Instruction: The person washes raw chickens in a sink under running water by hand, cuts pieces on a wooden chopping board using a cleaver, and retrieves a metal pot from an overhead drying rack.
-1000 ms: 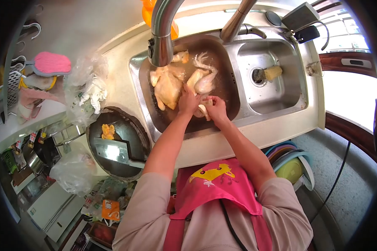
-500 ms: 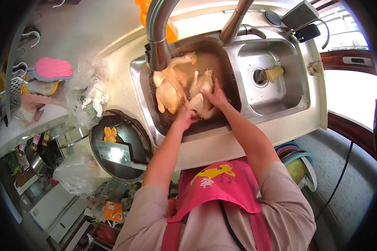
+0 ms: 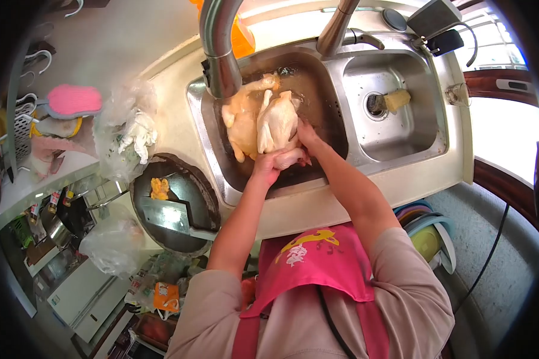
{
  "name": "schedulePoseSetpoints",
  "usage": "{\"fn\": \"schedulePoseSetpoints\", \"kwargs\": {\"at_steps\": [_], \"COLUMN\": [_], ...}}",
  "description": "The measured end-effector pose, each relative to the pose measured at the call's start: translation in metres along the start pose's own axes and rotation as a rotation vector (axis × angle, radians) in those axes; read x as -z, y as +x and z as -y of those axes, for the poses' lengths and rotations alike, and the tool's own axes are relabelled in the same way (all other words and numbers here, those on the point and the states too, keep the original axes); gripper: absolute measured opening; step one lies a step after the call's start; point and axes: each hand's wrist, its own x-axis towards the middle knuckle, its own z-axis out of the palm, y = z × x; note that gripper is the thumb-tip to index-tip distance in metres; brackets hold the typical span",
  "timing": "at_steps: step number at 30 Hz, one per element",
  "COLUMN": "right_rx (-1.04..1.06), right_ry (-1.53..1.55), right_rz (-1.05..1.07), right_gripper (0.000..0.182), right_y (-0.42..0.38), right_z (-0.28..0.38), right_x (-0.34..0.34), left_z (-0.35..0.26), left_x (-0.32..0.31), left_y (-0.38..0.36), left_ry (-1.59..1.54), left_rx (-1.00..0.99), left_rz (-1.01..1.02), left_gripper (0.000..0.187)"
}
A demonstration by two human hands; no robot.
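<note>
A plucked whole chicken is held over the brownish water of the left sink basin. My left hand grips its near end by a leg, fingers wrapped round it. My right hand holds the bird's right side, with the fingertips partly hidden behind it. Just left of it, a second whole chicken lies in the water, partly covered by the held one.
A curved faucet overhangs the basin's left side. The right basin holds a yellowish sponge by the drain. On the left, a cleaver and yellow scraps lie on a round dark board.
The held chicken has been raised out of the water and shifted left, now overlapping the other bird. Both hands have moved with it, the left now gripping its near end.
</note>
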Motion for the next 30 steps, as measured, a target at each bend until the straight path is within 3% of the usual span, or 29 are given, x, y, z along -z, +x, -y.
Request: {"fn": "schedulePoseSetpoints", "kwargs": {"at_steps": [3, 5, 7, 10, 13, 19, 22, 23, 25, 26, 29, 30], "right_rx": [-0.153, -0.078, -0.027, 0.128, 0.197, 0.246, 0.447, 0.481, 0.545, 0.475, 0.323, 0.321], "right_ry": [-0.175, -0.310, -0.328, -0.282, -0.186, 0.135, -0.335, -0.368, -0.436, -0.392, -0.290, -0.278], "right_rz": [0.260, 0.239, 0.308, 0.598, 0.743, 0.564, 0.326, 0.302, 0.252, 0.299, 0.369, 0.349], "right_gripper": [0.054, 0.056, 0.062, 0.056, 0.053, 0.051, 0.045, 0.043, 0.038, 0.036, 0.032, 0.032], "right_y": [-0.083, -0.104, -0.107, -0.113, -0.125, -0.150, -0.154, -0.155, -0.163, -0.165, -0.174, -0.172], "right_z": [0.071, 0.072, 0.060, 0.056, 0.057, 0.076, 0.084, 0.089, 0.098, 0.106, 0.121, 0.123], "right_x": [0.006, -0.003, -0.002, 0.020, 0.029, 0.016, 0.014, 0.016, 0.022, 0.026, 0.033, 0.034], "left_z": [0.002, 0.004, -0.012, -0.033, -0.041, -0.011, -0.004, -0.008, -0.012, -0.015, -0.033, -0.031], "left_x": [-0.005, -0.008, -0.012, -0.010, 0.000, -0.002, -0.023, -0.033, -0.027, -0.025, -0.038, -0.041], "left_y": [0.004, 0.007, 0.000, 0.004, 0.006, -0.008, -0.033, -0.036, -0.028, -0.024, -0.038, -0.040], "left_ry": [0.292, 0.415, 0.361, 0.204, 0.090, -0.265, 0.007, 0.170, 0.661, 0.907, 0.649, 0.586], "left_rx": [-0.258, -0.339, -0.262, -0.246, -0.217, -0.172, -0.227, -0.296, -0.665, -0.853, -0.437, -0.427], "left_rz": [-0.161, -0.304, -0.253, -0.194, -0.161, -0.039, -0.291, -0.296, -0.278, -0.264, 0.082, 0.126], "left_gripper": [0.055, 0.055, 0.056, 0.051, 0.047, 0.047, 0.047, 0.058, 0.053, 0.050, 0.043, 0.042]}}
